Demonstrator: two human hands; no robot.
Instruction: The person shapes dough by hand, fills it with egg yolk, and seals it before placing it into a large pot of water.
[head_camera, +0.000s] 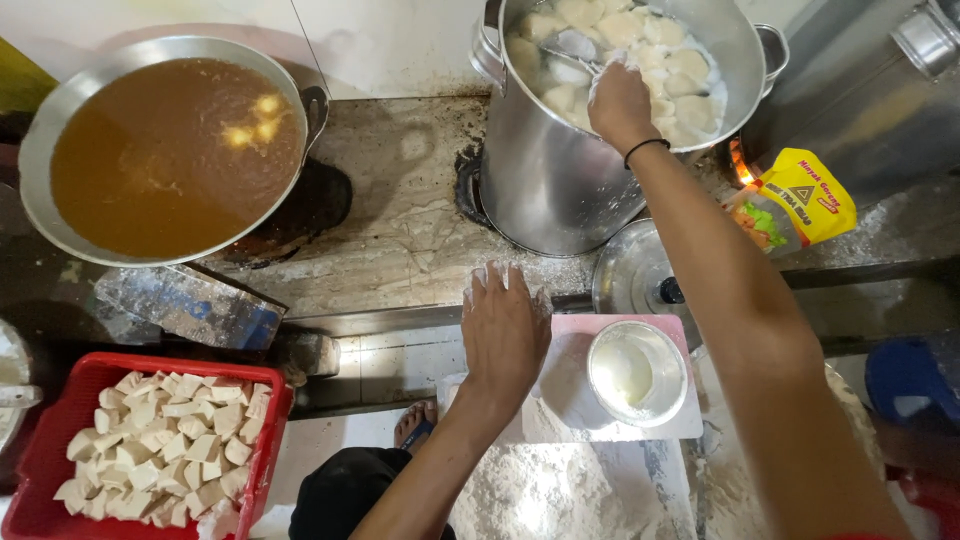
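Left hand (505, 330) spread flat on floury board (570, 385) beside small white bowl (637, 372), right hand (620, 100) pinching ladle handle (575, 62) over dumpling pot (560, 170).

A tall steel pot (560, 170) is set upright at the far right, filled with pale dough pieces (690, 70) in cloudy water, among which a metal skimmer (575, 45) is dipped, its handle angled toward the near rim.

A cooking spot: a wok of oil (170, 150) and tall pot (560, 180) on burners.
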